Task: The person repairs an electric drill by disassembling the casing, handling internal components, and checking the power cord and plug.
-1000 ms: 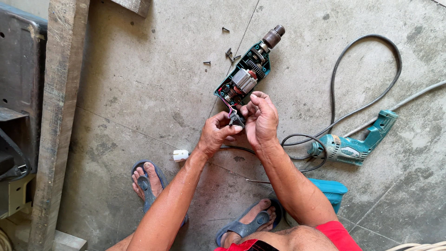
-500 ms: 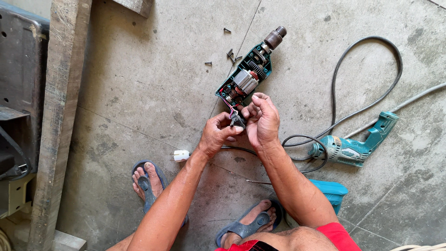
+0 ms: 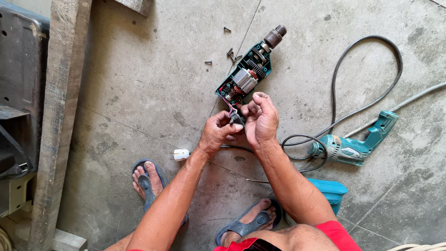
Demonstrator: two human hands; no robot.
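On the concrete floor (image 3: 139, 93), towards its middle, an opened teal drill (image 3: 246, 79) lying on its back with chuck pointed to the far edge, motor and gears laid bare. At its handle end, both hands closed in on a small dark part (image 3: 235, 117) trailing coloured wires. Left hand (image 3: 217, 132) curled nearly shut, thumb and fingertips pinched on the part from below. Right hand (image 3: 261, 122) half closed over it from the other side, fingertips pressed on the same piece, thumb raised beside the wires.

Hardly any change from a second ago: same two grips, same spot above the drill's handle end, drill unmoved on the floor. Only a slight drift of the view. Read as fine, slow fiddling at the wiring rather than any carrying or turning.

Just beyond the drill, loose dark screws (image 3: 230, 52) scattered on the floor. Toward the right edge, a second teal drill (image 3: 353, 146) on its side, black cord (image 3: 367, 69) looped past it. Near the left wrist, a white plug (image 3: 181, 154). By the right knee, a teal housing half (image 3: 327, 190). Along the left edge, a wooden plank (image 3: 60, 116).
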